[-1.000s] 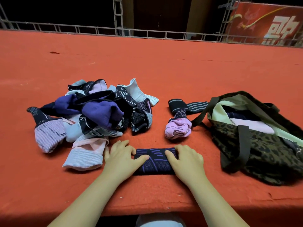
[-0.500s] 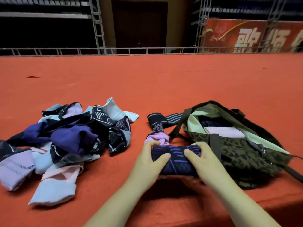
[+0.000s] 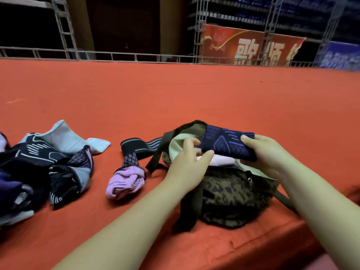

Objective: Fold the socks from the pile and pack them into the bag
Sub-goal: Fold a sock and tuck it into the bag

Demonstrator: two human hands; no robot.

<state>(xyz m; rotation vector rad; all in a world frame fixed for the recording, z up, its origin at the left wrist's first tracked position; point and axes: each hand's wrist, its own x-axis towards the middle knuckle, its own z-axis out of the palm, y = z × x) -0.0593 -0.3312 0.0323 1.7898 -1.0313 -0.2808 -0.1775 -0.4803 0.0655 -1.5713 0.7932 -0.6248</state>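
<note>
Right hand (image 3: pixel 261 152) grips knit patterned folded sock (image 3: pixel 226 145) above leopard-print bag (image 3: pixel 233 193).

A wide orange-red surface (image 3: pixel 175 98) stretched far beyond the hands. Along its far edge ran a low metal railing (image 3: pixel 124 56). Behind the railing, ahead and to the right of the hands, a red banner (image 3: pixel 251 46) with white characters hung on grey metal scaffolding (image 3: pixel 196 26).
</note>
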